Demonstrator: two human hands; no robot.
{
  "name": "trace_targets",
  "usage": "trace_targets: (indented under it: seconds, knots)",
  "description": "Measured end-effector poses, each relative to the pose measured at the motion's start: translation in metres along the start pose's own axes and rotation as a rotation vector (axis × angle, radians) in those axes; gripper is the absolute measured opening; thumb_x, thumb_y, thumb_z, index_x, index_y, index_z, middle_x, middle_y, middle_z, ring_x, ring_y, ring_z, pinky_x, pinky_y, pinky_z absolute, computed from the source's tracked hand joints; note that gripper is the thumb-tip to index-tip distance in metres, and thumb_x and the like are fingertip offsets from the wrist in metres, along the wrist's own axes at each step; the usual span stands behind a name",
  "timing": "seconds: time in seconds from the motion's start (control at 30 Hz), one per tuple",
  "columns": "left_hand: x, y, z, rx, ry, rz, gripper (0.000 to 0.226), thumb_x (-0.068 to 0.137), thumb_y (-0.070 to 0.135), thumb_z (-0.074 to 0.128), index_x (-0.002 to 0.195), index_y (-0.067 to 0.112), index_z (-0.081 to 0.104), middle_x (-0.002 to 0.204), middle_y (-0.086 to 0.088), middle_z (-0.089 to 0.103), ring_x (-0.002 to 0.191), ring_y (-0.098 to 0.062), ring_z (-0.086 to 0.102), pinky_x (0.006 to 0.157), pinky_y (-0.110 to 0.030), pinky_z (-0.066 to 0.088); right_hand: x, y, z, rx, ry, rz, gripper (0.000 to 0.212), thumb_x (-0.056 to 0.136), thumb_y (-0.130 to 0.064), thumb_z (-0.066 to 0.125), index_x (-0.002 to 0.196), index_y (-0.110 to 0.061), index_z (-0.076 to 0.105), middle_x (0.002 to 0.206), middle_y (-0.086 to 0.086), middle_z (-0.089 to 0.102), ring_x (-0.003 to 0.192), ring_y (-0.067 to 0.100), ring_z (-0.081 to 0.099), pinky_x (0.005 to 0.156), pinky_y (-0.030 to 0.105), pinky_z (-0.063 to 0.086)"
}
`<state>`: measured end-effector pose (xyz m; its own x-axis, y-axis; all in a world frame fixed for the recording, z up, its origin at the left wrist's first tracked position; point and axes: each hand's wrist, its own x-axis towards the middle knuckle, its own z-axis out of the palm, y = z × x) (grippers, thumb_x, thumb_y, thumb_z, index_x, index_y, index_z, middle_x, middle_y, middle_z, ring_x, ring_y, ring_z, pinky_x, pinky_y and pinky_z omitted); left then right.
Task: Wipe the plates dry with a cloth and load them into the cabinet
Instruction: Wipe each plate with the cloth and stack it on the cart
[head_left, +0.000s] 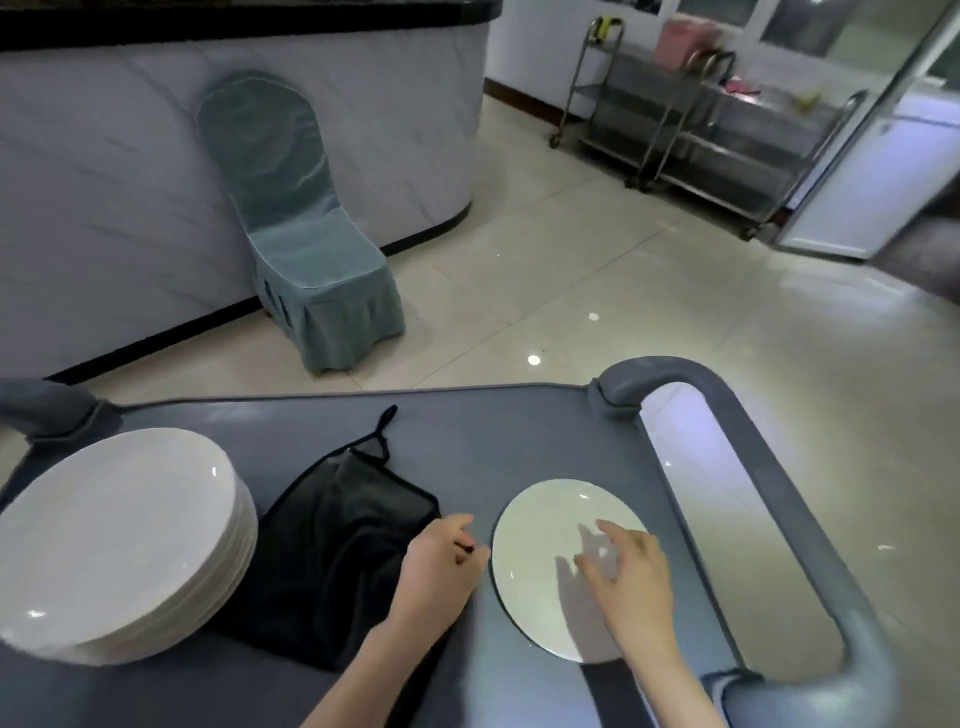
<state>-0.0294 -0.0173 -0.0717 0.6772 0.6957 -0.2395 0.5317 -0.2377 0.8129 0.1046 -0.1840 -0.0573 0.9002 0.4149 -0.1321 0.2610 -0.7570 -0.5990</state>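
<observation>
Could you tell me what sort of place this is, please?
Probably a restaurant or banquet hall: a stack of white plates on a grey cart, steel trolleys, and a cloth-covered chair.

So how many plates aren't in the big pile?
1. The lone plate lies flat on the grey cart, right of the black cloth, partly under the right hand. More could be hidden out of view.
</observation>
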Motion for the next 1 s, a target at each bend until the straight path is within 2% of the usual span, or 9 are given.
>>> trace_targets:
  seconds: [0.07, 0.17, 0.27, 0.43, 0.53, 0.73, 0.8, 0.9, 1.0]
  knots:
    - [0.007, 0.007, 0.017, 0.054, -0.047, -0.06, 0.04, 0.088, 0.024, 0.067, 0.127, 0.018, 0.06, 0.099, 0.003, 0.061, 0.082, -0.012, 0.059, 0.084, -0.022, 0.045, 0.004, 0.018, -0.01, -0.05, 0.008, 0.051, 0.055, 0.083, -0.021, 0.079, 0.134, -0.015, 0.06, 0.125, 0.012, 0.051, 0.117, 0.032, 0.048, 0.097, 0.035, 0.041]
    - [0.013, 0.014, 0.034, 0.173, -0.088, -0.102, 0.019, 0.086, 0.025, 0.066, 0.101, 0.016, 0.058, 0.101, -0.002, 0.059, 0.089, -0.021, 0.058, 0.083, -0.033, 0.048, 0.008, 0.037, -0.02, -0.06, -0.01, 0.107, 0.06, 0.079, -0.019, 0.08, 0.135, -0.017, 0.058, 0.123, 0.015, 0.049, 0.116, 0.034, 0.045, 0.093, 0.037, 0.043]
    - [0.014, 0.016, 0.045, 0.193, -0.074, -0.117, 0.026, 0.088, 0.024, 0.063, 0.113, 0.016, 0.059, 0.105, 0.0, 0.053, 0.09, -0.019, 0.054, 0.074, -0.029, 0.041, 0.011, 0.048, -0.023, -0.021, -0.077, 0.16, 0.059, 0.079, -0.018, 0.076, 0.134, -0.019, 0.054, 0.117, 0.014, 0.049, 0.115, 0.031, 0.045, 0.08, 0.032, 0.038]
    - [0.012, 0.017, 0.054, 0.183, -0.067, -0.115, 0.033, 0.085, 0.01, 0.058, 0.118, 0.014, 0.057, 0.105, -0.002, 0.057, 0.093, -0.019, 0.053, 0.075, -0.03, 0.042, 0.011, 0.057, -0.02, 0.104, -0.132, 0.161, 0.062, 0.08, -0.009, 0.072, 0.137, -0.022, 0.051, 0.119, 0.002, 0.063, 0.098, 0.023, 0.057, 0.078, 0.03, 0.042]
    - [0.009, 0.015, 0.051, 0.125, -0.046, -0.138, 0.037, 0.083, 0.006, 0.06, 0.119, 0.015, 0.059, 0.107, -0.001, 0.06, 0.097, -0.019, 0.057, 0.083, -0.032, 0.048, 0.012, 0.06, -0.019, 0.206, -0.122, 0.215, 0.056, 0.076, -0.006, 0.075, 0.127, -0.02, 0.057, 0.096, -0.007, 0.067, 0.086, 0.019, 0.06, 0.069, 0.027, 0.042]
    - [-0.004, 0.003, 0.024, -0.052, 0.03, -0.128, 0.04, 0.078, 0.007, 0.069, 0.114, 0.023, 0.066, 0.097, 0.009, 0.066, 0.087, -0.006, 0.061, 0.07, -0.01, 0.044, 0.014, 0.064, -0.006, 0.465, -0.086, 0.272, 0.027, 0.078, -0.006, 0.08, 0.102, -0.015, 0.072, 0.072, -0.001, 0.067, 0.067, 0.02, 0.059, 0.06, 0.028, 0.045]
    - [-0.007, -0.001, 0.009, -0.108, 0.076, -0.128, 0.042, 0.076, 0.007, 0.071, 0.112, 0.027, 0.066, 0.092, 0.01, 0.067, 0.083, -0.003, 0.062, 0.067, -0.008, 0.044, 0.014, 0.053, 0.003, 0.635, -0.101, 0.265, 0.023, 0.085, -0.007, 0.075, 0.104, -0.02, 0.07, 0.081, -0.003, 0.071, 0.078, 0.023, 0.064, 0.066, 0.029, 0.048]
    - [-0.012, -0.007, -0.015, -0.18, 0.135, -0.128, 0.039, 0.076, 0.009, 0.074, 0.106, 0.032, 0.066, 0.085, 0.009, 0.068, 0.072, -0.001, 0.061, 0.065, -0.009, 0.046, 0.014, 0.023, 0.019, 0.874, -0.198, 0.317, 0.024, 0.095, -0.016, 0.063, 0.116, -0.026, 0.061, 0.11, -0.002, 0.072, 0.102, 0.025, 0.068, 0.082, 0.042, 0.055]
    - [-0.016, -0.016, -0.039, -0.311, 0.18, -0.141, 0.024, 0.086, 0.013, 0.071, 0.104, 0.029, 0.071, 0.083, 0.003, 0.071, 0.069, -0.007, 0.065, 0.065, -0.018, 0.054, 0.013, -0.008, 0.036, 0.946, -0.21, 0.36, 0.018, 0.099, -0.024, 0.056, 0.115, -0.032, 0.058, 0.11, -0.006, 0.071, 0.099, 0.019, 0.069, 0.076, 0.04, 0.057]
